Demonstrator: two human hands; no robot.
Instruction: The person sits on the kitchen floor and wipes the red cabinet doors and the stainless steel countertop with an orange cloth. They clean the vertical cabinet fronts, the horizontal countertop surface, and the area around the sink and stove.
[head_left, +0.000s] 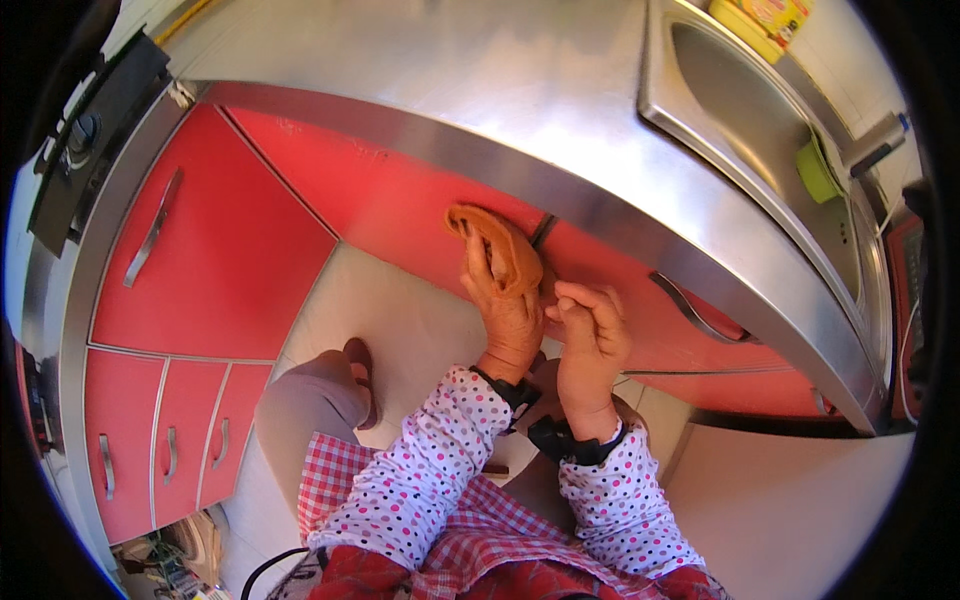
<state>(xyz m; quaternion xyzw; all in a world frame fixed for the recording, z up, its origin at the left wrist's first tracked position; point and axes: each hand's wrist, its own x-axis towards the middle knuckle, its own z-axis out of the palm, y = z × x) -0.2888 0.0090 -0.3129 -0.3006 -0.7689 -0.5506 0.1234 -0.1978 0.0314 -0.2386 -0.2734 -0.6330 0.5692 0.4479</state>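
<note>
An orange-brown cloth (517, 259) is wrapped over the back of my left hand (499, 300), with some of its fingers and the thumb showing at the folds. That hand is in front of the red cabinet fronts (405, 210), below the steel counter edge. Just to its right is my right hand (592, 330), its fingers curled and nothing visible in them. The fingertips come close to the left wrist; whether they touch is unclear.
Above the cabinets runs the stainless steel counter (450, 60), with a sink (750, 112) holding a green container (819, 171) at right. A yellow package (761, 26) stands behind. Metal handles (154, 229) jut from the cabinets. A stove control panel (97, 139) is at left.
</note>
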